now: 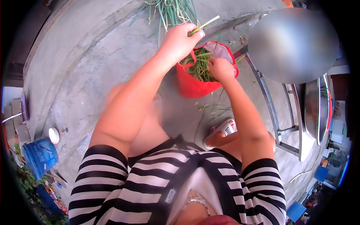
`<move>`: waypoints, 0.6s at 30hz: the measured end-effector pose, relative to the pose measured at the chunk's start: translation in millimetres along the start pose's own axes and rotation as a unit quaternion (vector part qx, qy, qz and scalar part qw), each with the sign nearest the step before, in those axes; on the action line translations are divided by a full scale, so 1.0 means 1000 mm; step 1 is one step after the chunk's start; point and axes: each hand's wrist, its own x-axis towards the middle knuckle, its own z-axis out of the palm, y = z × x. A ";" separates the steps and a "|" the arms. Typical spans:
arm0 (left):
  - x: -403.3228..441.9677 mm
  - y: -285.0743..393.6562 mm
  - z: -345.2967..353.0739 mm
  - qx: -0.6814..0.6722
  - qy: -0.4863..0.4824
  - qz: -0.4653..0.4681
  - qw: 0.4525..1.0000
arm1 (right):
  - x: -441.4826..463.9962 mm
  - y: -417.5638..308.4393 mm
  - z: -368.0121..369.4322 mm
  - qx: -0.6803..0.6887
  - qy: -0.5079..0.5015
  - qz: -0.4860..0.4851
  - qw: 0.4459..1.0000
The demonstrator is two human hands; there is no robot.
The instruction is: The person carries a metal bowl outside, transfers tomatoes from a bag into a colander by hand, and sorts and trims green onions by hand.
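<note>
My left hand (182,42) is closed around a scallion (205,24), whose pale cut end points up and right. Just beyond that hand, a bunch of long green scallions (170,12) lies on the concrete floor. A red bag (197,88) stands open below, filled with green and yellowish trimmings (201,68). Over the bag's right side, my right hand (221,69) has its fingers curled together at the trimmings. Whatever lies between those fingertips is too small to make out.
A metal frame (268,98) stands right of the bag, with a large metal pan (312,108) beyond it. A blurred oval covers the upper right. Loose green bits (214,107) lie near my sandal (221,131). At left are a blue bucket (42,157) and a small white container (54,135).
</note>
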 end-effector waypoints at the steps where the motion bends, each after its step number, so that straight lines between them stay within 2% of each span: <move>1: -0.002 0.003 -0.001 0.010 -0.007 -0.001 1.000 | -0.010 0.002 -0.023 0.002 0.008 0.002 1.000; 4: -0.007 0.004 0.004 -0.011 -0.071 0.020 0.997 | -0.047 0.013 -0.096 0.196 -0.031 -0.050 0.979; 5: -0.012 0.008 0.007 -0.028 -0.107 -0.025 0.994 | -0.058 0.016 -0.115 0.256 -0.052 -0.067 0.963; 8: -0.027 0.026 0.015 0.004 -0.161 0.079 0.984 | -0.086 0.026 -0.148 0.398 -0.068 -0.064 0.913; 11: -0.035 0.037 0.023 0.054 -0.171 0.088 0.980 | -0.104 0.027 -0.170 0.512 -0.073 -0.034 0.855; 12: -0.036 0.031 0.030 -0.027 -0.173 0.053 0.983 | -0.105 0.029 -0.171 0.536 -0.086 -0.023 0.840; 15: -0.039 0.049 0.031 -0.114 -0.211 -0.021 0.971 | -0.112 0.012 -0.159 0.606 0.042 -0.050 0.793; 16: -0.041 0.054 0.033 -0.033 -0.213 0.009 0.977 | -0.114 0.011 -0.151 0.589 0.034 -0.071 0.804; 17: -0.050 0.066 0.027 -0.051 -0.223 -0.003 0.973 | -0.113 0.016 -0.142 0.574 0.016 -0.108 0.812; 18: -0.060 0.083 0.019 0.012 -0.207 0.014 0.978 | -0.111 0.013 -0.133 0.566 0.004 -0.112 0.817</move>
